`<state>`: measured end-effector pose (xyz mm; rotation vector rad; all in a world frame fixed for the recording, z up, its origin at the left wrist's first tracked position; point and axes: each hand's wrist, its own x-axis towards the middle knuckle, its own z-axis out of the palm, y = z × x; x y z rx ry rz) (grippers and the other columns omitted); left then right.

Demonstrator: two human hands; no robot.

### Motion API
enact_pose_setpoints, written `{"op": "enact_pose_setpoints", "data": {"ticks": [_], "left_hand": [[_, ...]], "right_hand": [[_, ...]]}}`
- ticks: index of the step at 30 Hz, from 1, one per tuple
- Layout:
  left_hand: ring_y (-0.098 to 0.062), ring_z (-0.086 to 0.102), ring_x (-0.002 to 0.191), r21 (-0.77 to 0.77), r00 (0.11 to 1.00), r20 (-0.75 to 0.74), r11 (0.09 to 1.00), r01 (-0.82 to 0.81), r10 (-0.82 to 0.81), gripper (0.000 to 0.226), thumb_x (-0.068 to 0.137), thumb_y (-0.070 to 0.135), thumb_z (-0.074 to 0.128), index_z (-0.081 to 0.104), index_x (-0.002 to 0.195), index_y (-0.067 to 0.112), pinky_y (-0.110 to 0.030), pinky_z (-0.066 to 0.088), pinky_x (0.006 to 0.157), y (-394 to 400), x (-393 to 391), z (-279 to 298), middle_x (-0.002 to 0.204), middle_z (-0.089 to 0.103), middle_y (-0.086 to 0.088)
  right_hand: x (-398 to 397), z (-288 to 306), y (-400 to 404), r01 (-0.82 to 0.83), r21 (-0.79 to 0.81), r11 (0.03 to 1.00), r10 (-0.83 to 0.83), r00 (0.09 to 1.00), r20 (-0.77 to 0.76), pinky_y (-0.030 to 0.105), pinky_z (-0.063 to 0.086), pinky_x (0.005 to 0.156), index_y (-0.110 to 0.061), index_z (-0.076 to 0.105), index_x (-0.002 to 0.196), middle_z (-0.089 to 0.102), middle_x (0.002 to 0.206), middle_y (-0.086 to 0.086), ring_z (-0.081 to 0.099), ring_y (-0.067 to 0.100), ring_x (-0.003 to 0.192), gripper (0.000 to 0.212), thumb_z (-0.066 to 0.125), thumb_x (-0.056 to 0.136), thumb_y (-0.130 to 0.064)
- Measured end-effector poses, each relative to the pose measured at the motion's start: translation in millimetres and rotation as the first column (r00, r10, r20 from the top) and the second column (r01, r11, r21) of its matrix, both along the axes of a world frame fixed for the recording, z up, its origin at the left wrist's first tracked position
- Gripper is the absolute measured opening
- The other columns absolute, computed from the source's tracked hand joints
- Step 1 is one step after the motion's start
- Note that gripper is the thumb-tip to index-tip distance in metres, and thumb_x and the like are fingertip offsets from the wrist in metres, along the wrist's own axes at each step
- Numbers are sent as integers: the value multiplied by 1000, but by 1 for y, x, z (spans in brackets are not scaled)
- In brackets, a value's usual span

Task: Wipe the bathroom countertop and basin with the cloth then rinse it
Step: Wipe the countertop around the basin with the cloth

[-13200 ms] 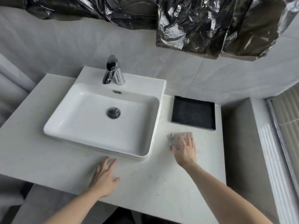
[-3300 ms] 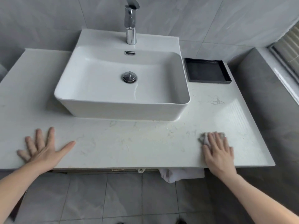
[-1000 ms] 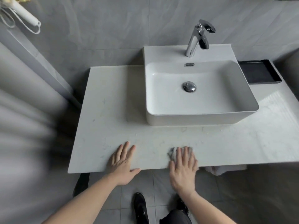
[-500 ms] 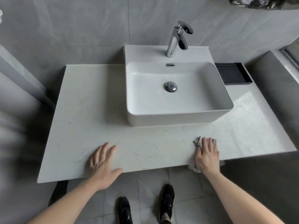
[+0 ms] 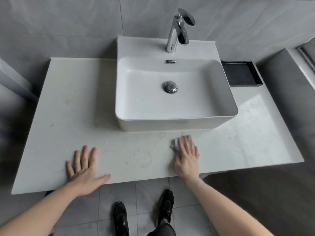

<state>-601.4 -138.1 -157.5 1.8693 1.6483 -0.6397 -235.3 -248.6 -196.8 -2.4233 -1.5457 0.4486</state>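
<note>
A white marble countertop point(image 5: 71, 106) carries a white rectangular basin point(image 5: 170, 124) with a chrome tap point(image 5: 177, 31) and a drain plug point(image 5: 170, 86). My right hand point(image 5: 186, 156) lies flat, fingers straight, pressing a small grey cloth point(image 5: 175, 143) onto the counter just in front of the basin; only the cloth's left edge shows past the fingers. My left hand point(image 5: 85, 169) rests flat with spread fingers on the counter's front left part, holding nothing.
A black tray point(image 5: 242, 74) sits on the counter to the right of the basin. A grey ledge point(image 5: 281, 82) rises at the right end. Grey tiled wall stands behind. My black shoes point(image 5: 166, 206) stand on the tiled floor below the counter edge.
My right hand has slid the cloth left and slightly away from the front edge, closer to the basin. The left hand stays flat on the counter.
</note>
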Motion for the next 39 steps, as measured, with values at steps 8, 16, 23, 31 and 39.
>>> {"op": "enact_pose_setpoints", "data": {"ticks": [8, 16, 23, 31, 39], "left_hand": [[-25, -48, 139, -75, 998, -46, 997, -34, 30, 128, 70, 86, 48, -44, 139, 29, -53, -20, 116, 4, 7, 9, 143, -59, 4], [-26, -50, 136, -100, 997, -81, 995, -10, 2, 125, 73, 85, 44, -50, 134, 30, -54, -20, 118, 4, 9, 12, 139, -63, 3], [-27, -52, 135, -111, 998, -70, 994, 2, -10, 125, 73, 85, 44, -51, 133, 30, -56, -20, 118, 5, 9, 15, 138, -64, 3], [-29, -51, 135, -125, 998, -66, 992, 10, -18, 124, 73, 86, 42, -52, 131, 30, -57, -22, 116, 5, 6, 17, 137, -64, 0], [-32, -52, 134, -121, 999, -16, 992, 31, -33, 122, 73, 86, 40, -53, 129, 29, -60, -22, 115, 5, 1, 18, 139, -63, -1]], "right_hand": [[84, 48, -9, 110, 303, 947, -35, 970, -241, 35, 49, 104, -39, 50, 136, 55, 145, -5, 59, 22, 128, 69, 42, 91, 13], [217, 13, -15, 397, -122, 910, -393, 918, 56, 61, 25, 118, -22, 37, 146, 31, 160, 3, 17, 26, 153, 45, 30, 103, -31], [62, 0, 31, 362, -68, 930, -360, 932, 34, 51, 2, 127, -13, 13, 163, 5, 172, 6, -4, 23, 159, 72, 24, 97, -42], [-135, 6, 63, -186, -9, 983, 183, 976, -120, 49, -4, 128, -17, 10, 164, -4, 172, 1, -13, 24, 158, 77, 38, 93, -14], [-14, 31, 20, 193, 263, 945, -124, 959, -255, 30, 30, 122, -15, 42, 154, 33, 165, 0, 28, 12, 153, 64, 41, 95, 11]]}}
